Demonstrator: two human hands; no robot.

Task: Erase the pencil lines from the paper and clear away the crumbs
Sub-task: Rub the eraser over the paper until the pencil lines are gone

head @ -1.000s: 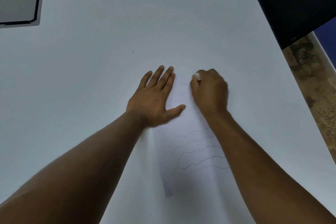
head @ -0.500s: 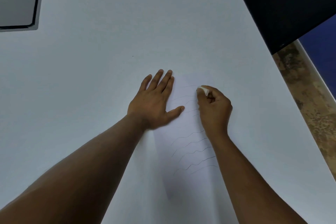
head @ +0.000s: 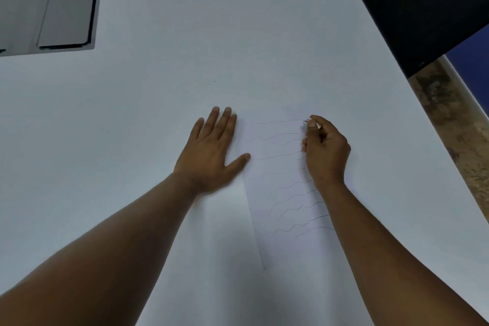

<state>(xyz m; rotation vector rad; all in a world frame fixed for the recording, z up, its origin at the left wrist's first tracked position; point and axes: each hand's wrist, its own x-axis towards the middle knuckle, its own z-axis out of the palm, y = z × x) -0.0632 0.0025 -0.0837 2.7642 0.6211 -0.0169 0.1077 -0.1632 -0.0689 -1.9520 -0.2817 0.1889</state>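
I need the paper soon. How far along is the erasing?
Barely begun. The right hand pinches the eraser at the top wavy line's end; the left hand presses the paper flat. Many pencil lines remain; crumb clearing is left too.

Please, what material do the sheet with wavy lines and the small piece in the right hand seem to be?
The sheet looks like thin matte white paper: it lies flat and bears pencil lines. The small piece pinched by the right hand is whitish, probably a rubber eraser, but too small to tell surely.
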